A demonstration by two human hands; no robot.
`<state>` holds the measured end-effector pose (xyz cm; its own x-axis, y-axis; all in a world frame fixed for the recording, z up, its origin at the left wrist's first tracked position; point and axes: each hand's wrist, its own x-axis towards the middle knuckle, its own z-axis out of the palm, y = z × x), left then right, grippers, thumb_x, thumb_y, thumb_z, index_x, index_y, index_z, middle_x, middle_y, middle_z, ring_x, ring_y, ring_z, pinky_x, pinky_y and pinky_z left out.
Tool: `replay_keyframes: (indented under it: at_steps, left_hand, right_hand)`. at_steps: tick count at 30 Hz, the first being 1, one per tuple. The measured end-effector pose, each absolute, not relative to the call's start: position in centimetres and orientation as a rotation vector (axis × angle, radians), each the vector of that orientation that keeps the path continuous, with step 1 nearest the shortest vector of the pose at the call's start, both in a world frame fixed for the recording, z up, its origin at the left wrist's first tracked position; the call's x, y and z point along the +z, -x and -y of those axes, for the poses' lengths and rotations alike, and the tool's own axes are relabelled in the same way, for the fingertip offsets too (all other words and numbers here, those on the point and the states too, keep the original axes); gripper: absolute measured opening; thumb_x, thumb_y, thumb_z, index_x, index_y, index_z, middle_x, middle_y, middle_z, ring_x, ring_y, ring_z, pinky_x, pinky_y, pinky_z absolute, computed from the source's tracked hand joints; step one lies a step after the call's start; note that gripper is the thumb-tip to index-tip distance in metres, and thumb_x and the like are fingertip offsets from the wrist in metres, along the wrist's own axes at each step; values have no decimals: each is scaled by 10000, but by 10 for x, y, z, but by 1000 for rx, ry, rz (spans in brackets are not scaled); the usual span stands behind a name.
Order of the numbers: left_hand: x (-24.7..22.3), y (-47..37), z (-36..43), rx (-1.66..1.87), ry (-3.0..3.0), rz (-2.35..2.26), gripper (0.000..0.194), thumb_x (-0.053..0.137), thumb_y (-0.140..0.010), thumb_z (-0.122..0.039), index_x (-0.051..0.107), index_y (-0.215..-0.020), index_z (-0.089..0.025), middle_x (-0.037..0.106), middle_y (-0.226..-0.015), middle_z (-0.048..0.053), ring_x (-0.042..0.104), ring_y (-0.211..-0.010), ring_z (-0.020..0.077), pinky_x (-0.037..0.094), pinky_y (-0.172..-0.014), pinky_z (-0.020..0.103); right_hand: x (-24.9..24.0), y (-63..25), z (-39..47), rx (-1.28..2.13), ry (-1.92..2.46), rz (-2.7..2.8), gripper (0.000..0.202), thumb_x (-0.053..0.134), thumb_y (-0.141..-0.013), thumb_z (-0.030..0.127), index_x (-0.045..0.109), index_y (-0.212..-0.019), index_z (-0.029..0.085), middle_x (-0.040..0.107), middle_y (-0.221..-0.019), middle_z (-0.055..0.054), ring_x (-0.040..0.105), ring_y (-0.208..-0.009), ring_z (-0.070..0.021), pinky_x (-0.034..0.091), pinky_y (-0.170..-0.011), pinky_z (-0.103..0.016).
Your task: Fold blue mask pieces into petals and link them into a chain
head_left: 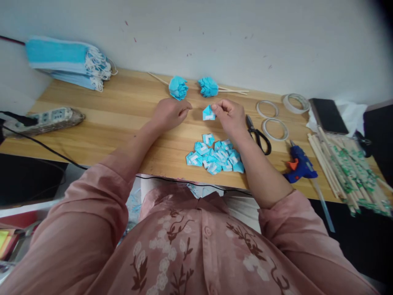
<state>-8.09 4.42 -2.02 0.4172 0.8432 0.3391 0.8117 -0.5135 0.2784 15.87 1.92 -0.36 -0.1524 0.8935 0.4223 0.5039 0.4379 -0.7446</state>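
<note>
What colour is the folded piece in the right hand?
The folded piece is blue and white; head view.

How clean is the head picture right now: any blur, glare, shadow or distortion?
In the head view, light is soft, with no strong glare on the black phone; the top right corner goes black; the green-marked sticks look smeared toward the right edge; the blue piece in the right grip shows its outline, fine creases soft.

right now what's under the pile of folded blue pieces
The pile of folded blue pieces lies on the wooden tabletop, which shows around it. Pieces overlap, partly covering lower ones; anything else beneath the middle is hidden.
</note>
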Motion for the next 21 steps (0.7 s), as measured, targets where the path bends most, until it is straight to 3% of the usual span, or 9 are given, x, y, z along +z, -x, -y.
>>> replay_keyframes:
  at_steps: [8,17,21]
  left_hand:
    - [-18,78,-44,746,-2557,-1459,341,497,-908,-256,766,-1110,-200,776,-961,90,691,-891,241,455,-826,348]
    - [-21,71,-40,772,-2490,-1394,330,500,-914,-269,770,-1086,-190,784,-1013,93,689,-915,225,465,-811,306]
    - [-22,72,-39,845,-2410,-1382,333,508,-904,-273,770,-1088,-184,781,-976,77,667,-828,194,439,-737,284]
  right_hand:
    - [-7,-164,-22,580,1246,1825,560,527,-903,726,539,-657,223,497,-609,14,457,-629,-151,323,-620,-312]
    - [-8,-161,-19,622,1201,1807,517,532,-936,656,540,-672,211,484,-621,20,457,-634,-141,323,-625,-297]
    - [-8,-160,-20,631,1170,1813,562,519,-920,697,516,-642,209,453,-599,26,435,-612,-135,310,-615,-298]
